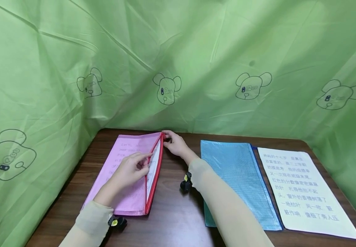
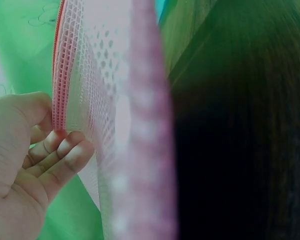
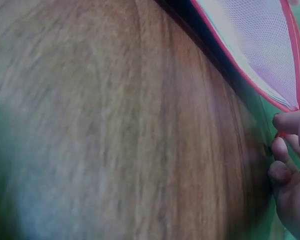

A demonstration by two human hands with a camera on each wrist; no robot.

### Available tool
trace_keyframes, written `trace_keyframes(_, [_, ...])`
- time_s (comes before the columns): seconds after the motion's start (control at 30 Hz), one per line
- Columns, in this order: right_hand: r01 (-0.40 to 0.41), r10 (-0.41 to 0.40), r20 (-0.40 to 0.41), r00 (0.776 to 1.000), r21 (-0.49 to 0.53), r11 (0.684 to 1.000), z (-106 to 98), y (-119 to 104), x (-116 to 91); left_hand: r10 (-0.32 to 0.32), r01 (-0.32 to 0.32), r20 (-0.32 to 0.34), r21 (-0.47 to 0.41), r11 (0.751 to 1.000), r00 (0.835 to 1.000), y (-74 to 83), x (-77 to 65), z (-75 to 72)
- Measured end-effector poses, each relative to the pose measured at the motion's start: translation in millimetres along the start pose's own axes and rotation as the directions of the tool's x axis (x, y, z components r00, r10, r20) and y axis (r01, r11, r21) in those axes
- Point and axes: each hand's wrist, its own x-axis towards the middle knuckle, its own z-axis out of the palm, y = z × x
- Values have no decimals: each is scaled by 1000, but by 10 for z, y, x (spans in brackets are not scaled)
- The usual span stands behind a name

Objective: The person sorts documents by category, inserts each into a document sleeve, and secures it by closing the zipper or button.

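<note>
A pink mesh zipper pouch (image 1: pixel 122 202) with red zipper edging (image 1: pixel 155 188) lies on the left of the table, its right side parted. White paper with writing (image 1: pixel 153 168) shows inside the opening and faintly through the mesh. My left hand (image 1: pixel 131 169) pinches the upper edge of that opening near its middle and lifts it; the left wrist view shows thumb and fingers (image 2: pixel 70 155) at the mesh edge. At the far right corner of the pouch, my right hand (image 1: pixel 178 144) pinches the red zipper end; a small red piece shows between its fingers (image 3: pixel 289 122) in the right wrist view.
To the right lies a blue mesh pouch (image 1: pixel 227 164), partly under my right forearm. Beside it is a white sheet with printed characters (image 1: pixel 301 192). The brown wooden table (image 1: pixel 178 212) ends at a green curtain (image 1: pixel 196 113) at the back and sides.
</note>
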Motion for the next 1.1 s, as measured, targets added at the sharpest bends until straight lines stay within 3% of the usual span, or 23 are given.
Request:
trace_keyframes(0.17, [-23, 25, -39, 999, 35, 999, -48, 59, -32, -16, 16, 2, 12, 1000, 1000, 7, 11, 5])
trace_keyframes(0.53, [10, -4, -127, 992, 48, 999, -229, 140, -151, -49, 49, 6, 33, 998, 999, 8, 2, 43])
trace_keyframes(0.67, [11, -9, -130, 992, 18, 1000, -238, 158, -178, -87, 86, 61, 19, 996, 994, 28, 9, 63])
trace_keyframes(0.77, [-5, 3, -137, 991, -14, 1000, -233, 189, -194, -137, 134, 131, 28, 991, 982, 67, 48, 72])
trace_keyframes(0.87, [-29, 24, -136, 990, -35, 999, -235, 217, -207, -182, 172, 176, 71, 982, 967, 107, 170, 56])
trace_keyframes(0.97, [-37, 33, -126, 991, -28, 999, -237, 230, -216, -194, 173, 204, 116, 978, 960, 82, 412, 16])
trace_keyframes(1.1, [-33, 32, -121, 992, -8, 999, -247, 235, -227, -170, 134, 254, 153, 979, 952, -127, 812, 2])
